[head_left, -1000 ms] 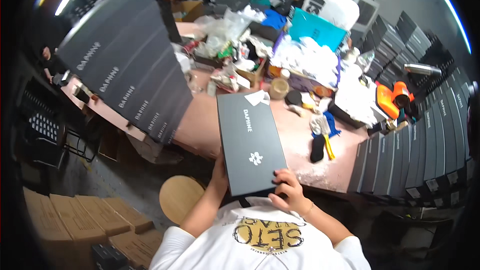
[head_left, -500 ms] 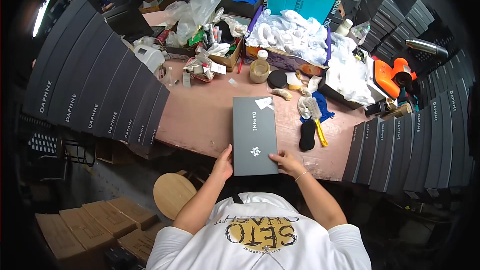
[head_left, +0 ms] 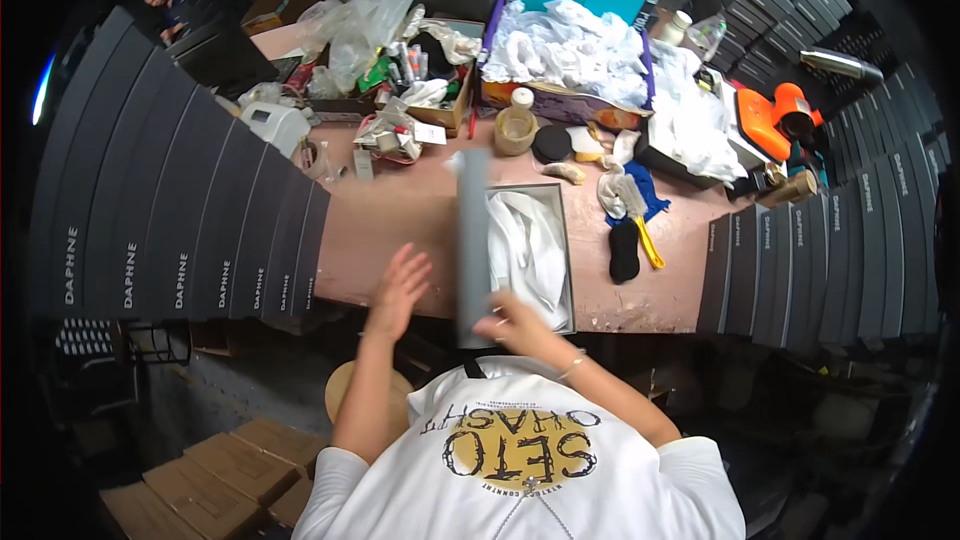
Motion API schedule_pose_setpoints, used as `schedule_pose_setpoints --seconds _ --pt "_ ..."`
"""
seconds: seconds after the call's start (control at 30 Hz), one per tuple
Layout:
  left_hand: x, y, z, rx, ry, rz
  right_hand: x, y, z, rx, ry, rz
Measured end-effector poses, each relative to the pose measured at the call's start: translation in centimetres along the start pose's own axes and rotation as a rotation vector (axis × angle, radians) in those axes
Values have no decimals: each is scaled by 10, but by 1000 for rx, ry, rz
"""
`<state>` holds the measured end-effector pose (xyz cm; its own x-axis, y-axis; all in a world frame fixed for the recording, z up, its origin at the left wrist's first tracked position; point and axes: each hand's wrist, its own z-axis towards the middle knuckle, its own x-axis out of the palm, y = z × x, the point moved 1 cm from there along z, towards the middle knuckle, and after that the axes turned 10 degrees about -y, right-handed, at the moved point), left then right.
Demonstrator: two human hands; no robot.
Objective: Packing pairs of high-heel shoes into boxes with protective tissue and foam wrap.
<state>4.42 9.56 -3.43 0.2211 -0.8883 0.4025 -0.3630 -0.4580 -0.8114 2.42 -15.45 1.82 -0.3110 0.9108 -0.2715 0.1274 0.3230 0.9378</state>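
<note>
A dark grey shoebox (head_left: 569, 270) stands at the table's front edge, uncovered, with white wrapping paper (head_left: 532, 252) filling what shows of its inside. Its grey lid (head_left: 472, 250) is tipped up on edge along the box's left side, smeared by motion. My right hand (head_left: 514, 324) grips the near end of the lid, fingers bent around it. To the left of the lid, my left hand (head_left: 401, 288) is held in the air, fingers spread and nothing in them. What lies under the paper is hidden.
Rows of grey shoeboxes wall the table on the left (head_left: 160, 180) and right (head_left: 800, 270). Right of the opened box lie a black sponge-like pad (head_left: 624, 250) and a yellow-handled brush (head_left: 650, 243). Behind stand a jar (head_left: 516, 125) and a carton of crumpled white paper (head_left: 565, 100).
The closed shoebox has been opened. My right hand has swung its lid up and leftward, while my left hand has let go of the box and moved left.
</note>
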Motion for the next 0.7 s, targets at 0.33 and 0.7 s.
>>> schedule_pose_setpoints --seconds 0.33,0.7 --pt "24 10 28 618 122 1051 -51 -84 32 -190 -438 -908" --pt "114 105 23 695 707 1640 -53 -134 151 -3 -150 -935"
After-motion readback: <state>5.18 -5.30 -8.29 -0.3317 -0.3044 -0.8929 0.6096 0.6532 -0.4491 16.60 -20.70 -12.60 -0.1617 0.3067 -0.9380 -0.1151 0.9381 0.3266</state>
